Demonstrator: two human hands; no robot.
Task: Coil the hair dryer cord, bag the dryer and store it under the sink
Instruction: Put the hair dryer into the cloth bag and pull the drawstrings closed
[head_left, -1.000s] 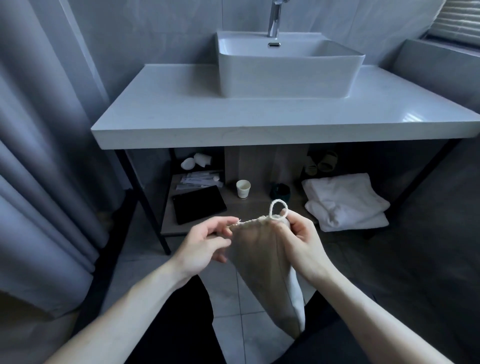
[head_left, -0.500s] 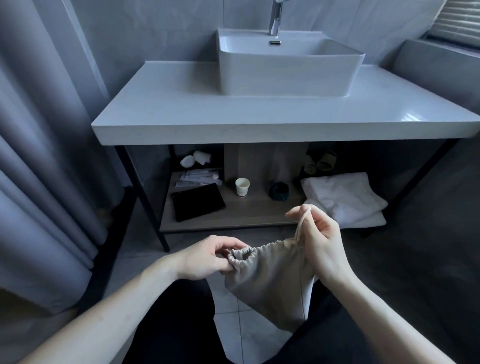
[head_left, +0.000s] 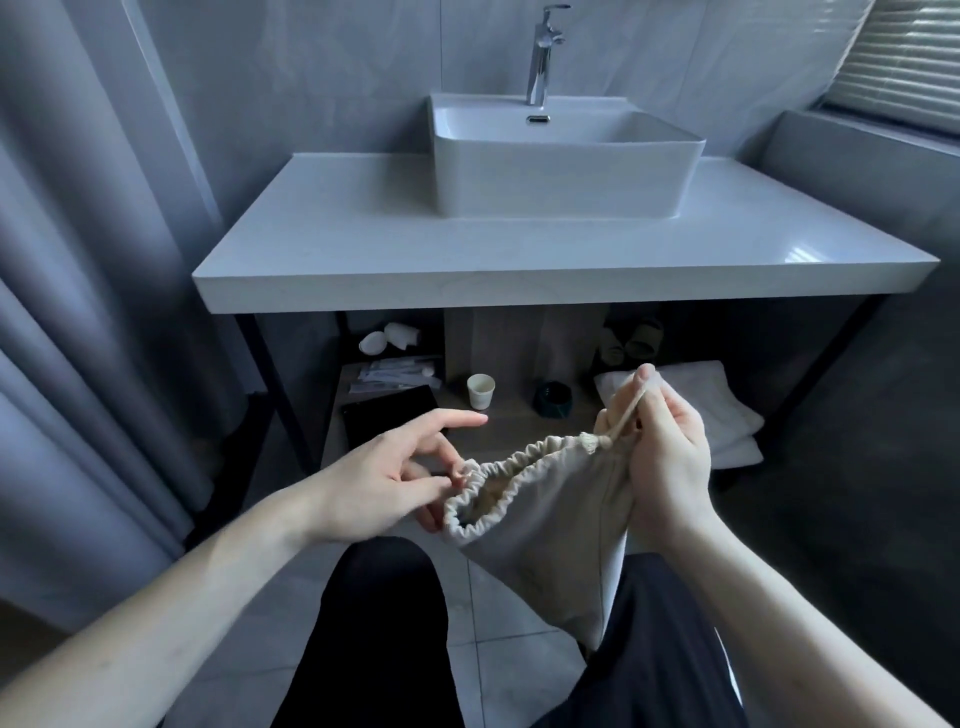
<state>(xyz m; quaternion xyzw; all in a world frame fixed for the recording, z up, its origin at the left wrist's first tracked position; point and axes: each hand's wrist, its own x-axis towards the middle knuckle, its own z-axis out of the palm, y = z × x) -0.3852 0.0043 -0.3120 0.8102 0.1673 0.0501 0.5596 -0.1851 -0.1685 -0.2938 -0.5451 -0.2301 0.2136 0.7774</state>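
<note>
Below the white table, above the lap, the right hand (head_left: 670, 457) pinches the beige cloth drawstring bag's (head_left: 545, 525) cord (head_left: 626, 415) in a closed grip, while the left hand (head_left: 384, 478), fingers loosely apart, touches its gathered rim.

bare forearms (head_left: 218, 582); black trousers (head_left: 384, 639) (loose)

Grey tiled walls (head_left: 311, 67), grey tile floor (head_left: 519, 670), dim cool light with a glare patch on the white countertop (head_left: 363, 244). White rectangular vessel basin (head_left: 561, 171) sits on it with a chrome faucet (head_left: 540, 57) behind; black metal frame legs (head_left: 270, 384) under, wooden lower shelf (head_left: 519, 431) between them. Grey curtain (head_left: 78, 312) hangs along the left side, slatted window blind (head_left: 904, 57) top right above a grey ledge (head_left: 857, 150).
</note>
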